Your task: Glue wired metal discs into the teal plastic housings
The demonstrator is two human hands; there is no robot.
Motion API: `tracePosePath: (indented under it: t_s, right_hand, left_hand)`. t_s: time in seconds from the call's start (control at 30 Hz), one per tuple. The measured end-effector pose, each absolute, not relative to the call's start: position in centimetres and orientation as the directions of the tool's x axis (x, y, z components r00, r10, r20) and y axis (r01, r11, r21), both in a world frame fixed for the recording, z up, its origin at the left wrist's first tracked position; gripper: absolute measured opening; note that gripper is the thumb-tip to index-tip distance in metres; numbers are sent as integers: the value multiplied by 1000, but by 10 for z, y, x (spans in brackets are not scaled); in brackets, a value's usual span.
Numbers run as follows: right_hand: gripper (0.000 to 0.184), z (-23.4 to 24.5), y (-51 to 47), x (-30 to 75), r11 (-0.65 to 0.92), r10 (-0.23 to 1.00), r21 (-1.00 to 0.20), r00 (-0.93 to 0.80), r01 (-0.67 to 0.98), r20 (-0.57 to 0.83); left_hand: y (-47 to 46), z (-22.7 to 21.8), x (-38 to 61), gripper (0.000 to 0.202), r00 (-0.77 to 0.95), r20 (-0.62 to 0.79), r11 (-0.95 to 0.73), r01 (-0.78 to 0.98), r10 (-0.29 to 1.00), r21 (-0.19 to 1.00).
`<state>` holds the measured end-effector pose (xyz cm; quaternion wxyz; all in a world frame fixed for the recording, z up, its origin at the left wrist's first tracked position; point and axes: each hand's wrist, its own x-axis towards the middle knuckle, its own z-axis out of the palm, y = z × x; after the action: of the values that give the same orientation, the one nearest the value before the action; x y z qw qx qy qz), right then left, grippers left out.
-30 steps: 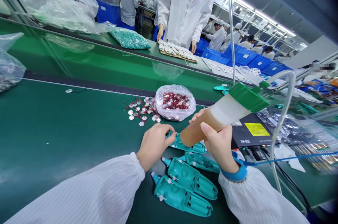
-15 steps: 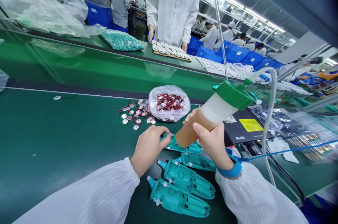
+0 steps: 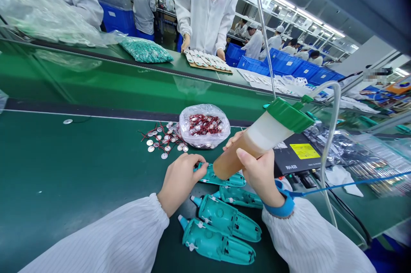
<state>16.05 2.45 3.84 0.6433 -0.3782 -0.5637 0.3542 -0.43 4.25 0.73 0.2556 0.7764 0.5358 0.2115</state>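
Observation:
My right hand point(image 3: 258, 172) is wrapped round a glue dispensing syringe point(image 3: 248, 146), a wide tube of amber liquid with a green cap and a clear hose. It slants down to the left; its lower tip is hidden from me. Beneath it lies a teal plastic shell half point(image 3: 237, 179), whose left end my left hand point(image 3: 181, 181) pinches between thumb and fingers. Nearer me, more open teal housings point(image 3: 229, 218) rest side by side on the green work surface point(image 3: 80, 178). A blue strap point(image 3: 282, 209) circles my right wrist.
Piezo discs with red wires point(image 3: 165, 138) lie loose beside a plastic bag point(image 3: 205, 140) full of them. A black dispenser box point(image 3: 297, 155) stands right, with cables point(image 3: 349, 211) trailing. Behind a raised ledge, a co-worker point(image 3: 207, 11) holds a board of white parts point(image 3: 208, 59).
The syringe's capped end has shifted slightly right. My left hand keeps its pinch on the shell, and the background has moved a little with the camera.

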Motion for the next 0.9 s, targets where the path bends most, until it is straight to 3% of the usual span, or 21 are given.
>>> tracePosePath:
  t_s: [0.2,0.47,0.73,0.9]
  right_hand:
    - [25,38,25,159,464,880,-885,131,-29,457]
    - [21,39,24,160,459,882,-888,121,7,456]
    - [4,38,25,158,460,877,-886,131,53,463]
    - [15,39,24,155,483,848,-872,205,78,488]
  left_hand:
    - [43,8,-4,13,339,54,-297,724,939,623]
    - [42,8,-5,14,340,55,-298,724,939,622]
    - [42,8,-4,16,343,68,-309,721,937,620]
    - [42,9,-4,17,352,73,-319,714,933,623]
